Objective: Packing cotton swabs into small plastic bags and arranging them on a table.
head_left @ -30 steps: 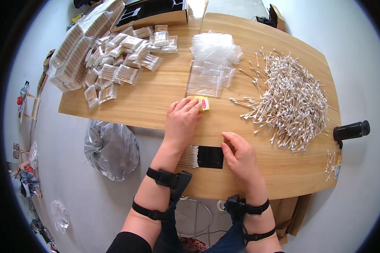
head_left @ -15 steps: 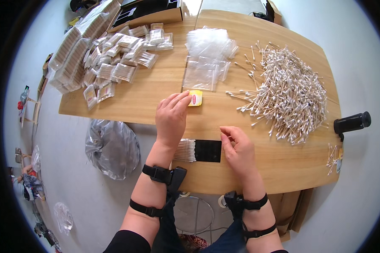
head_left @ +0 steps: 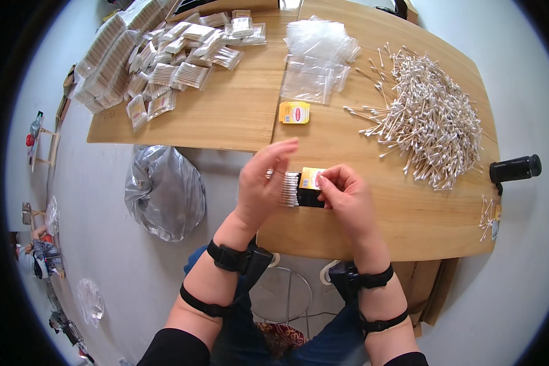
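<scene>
My right hand (head_left: pixel 349 200) pinches a small yellow-and-white card (head_left: pixel 311 177) between thumb and forefinger. The card lies over a flat black tray (head_left: pixel 311 199) near the table's front edge. A row of cotton swabs (head_left: pixel 290 190) rests side by side at the tray's left. Over the left end of that row hovers my left hand (head_left: pixel 263 182), fingers stretched and slightly blurred, with nothing visible in it; it hides part of the swabs. Farther back sits a stack of matching yellow cards (head_left: pixel 294 113).
A big heap of loose cotton swabs (head_left: pixel 433 122) spreads across the right side. Clear plastic bags (head_left: pixel 317 55) lie behind the cards. Filled swab packets (head_left: pixel 189 73) pile up at the back left. A black cylinder (head_left: pixel 515 169) juts out at the right edge. A grey plastic sack (head_left: pixel 165 192) stands below the table.
My left hand has come back from the card stack toward the swab row. One yellow card is now in my right hand above the black tray. The view has shifted slightly.
</scene>
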A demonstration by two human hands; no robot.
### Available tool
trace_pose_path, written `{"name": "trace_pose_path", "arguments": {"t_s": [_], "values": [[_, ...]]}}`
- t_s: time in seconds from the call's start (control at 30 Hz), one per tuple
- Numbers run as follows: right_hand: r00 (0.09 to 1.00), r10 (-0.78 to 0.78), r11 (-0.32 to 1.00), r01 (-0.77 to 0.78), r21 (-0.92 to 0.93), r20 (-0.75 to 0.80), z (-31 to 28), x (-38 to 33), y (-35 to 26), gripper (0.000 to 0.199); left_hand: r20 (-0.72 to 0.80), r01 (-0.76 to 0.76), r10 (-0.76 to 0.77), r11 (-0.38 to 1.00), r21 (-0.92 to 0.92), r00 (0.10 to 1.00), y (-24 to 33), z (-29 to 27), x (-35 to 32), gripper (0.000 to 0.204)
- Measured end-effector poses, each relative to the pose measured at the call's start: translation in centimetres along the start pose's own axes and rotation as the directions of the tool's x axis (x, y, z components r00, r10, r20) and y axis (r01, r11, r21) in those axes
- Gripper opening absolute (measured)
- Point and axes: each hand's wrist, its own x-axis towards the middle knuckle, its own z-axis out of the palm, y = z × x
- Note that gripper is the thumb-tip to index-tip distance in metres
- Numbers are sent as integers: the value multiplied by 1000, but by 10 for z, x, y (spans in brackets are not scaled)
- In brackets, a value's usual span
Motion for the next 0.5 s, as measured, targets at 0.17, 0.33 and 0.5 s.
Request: {"name": "trace_pose_path", "arguments": {"t_s": [0.17,0.33,0.5], "values": [[978,-207,947,192,-257,-31,25,-8,9,8,-55,311,-460,679,-665,886,-4,5,-6,44],[931,-364,828,319,-461,-10,32,-11,7,5,-37,301,-512,561,-771,858,-9,14,-6,45],[894,-449,715,359,-600,0,33,-13,2,4,-56,294,-566,507,-810,822,-11,13,-5,46]]}}
